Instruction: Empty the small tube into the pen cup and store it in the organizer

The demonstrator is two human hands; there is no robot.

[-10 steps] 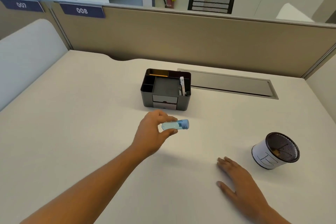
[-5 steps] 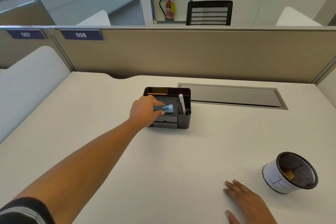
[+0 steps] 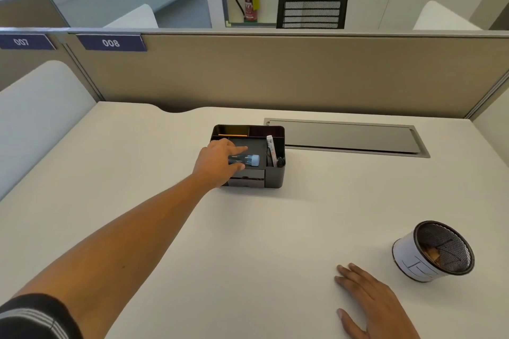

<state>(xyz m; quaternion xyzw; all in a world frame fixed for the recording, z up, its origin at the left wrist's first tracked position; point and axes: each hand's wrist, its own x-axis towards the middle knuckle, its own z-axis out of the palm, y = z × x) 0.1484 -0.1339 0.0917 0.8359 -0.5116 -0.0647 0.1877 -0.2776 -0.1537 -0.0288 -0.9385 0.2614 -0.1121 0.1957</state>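
Note:
My left hand [image 3: 219,164] reaches over the black desk organizer [image 3: 276,176] and grips a small clear tube with a light blue cap [image 3: 245,160]. The tube lies sideways, cap pointing right, above the organizer's flat middle section. The index finger is stretched out over the tube. My right hand [image 3: 371,300] rests flat and spread on the white desk at the lower right. The mesh pen cup [image 3: 432,252], wrapped in white paper, stands to the right of that hand with something small and brown inside.
The organizer holds a yellow pencil [image 3: 232,135] in its back slot and a white pen with a black item [image 3: 272,153] in its right slot. A grey cable hatch [image 3: 347,136] sits behind it. A beige partition [image 3: 275,71] bounds the desk's far edge.
My left hand carried the tube from the desk's middle forward to above the organizer, then its index finger stretched out. The view tilted up. My right hand stayed flat on the desk.

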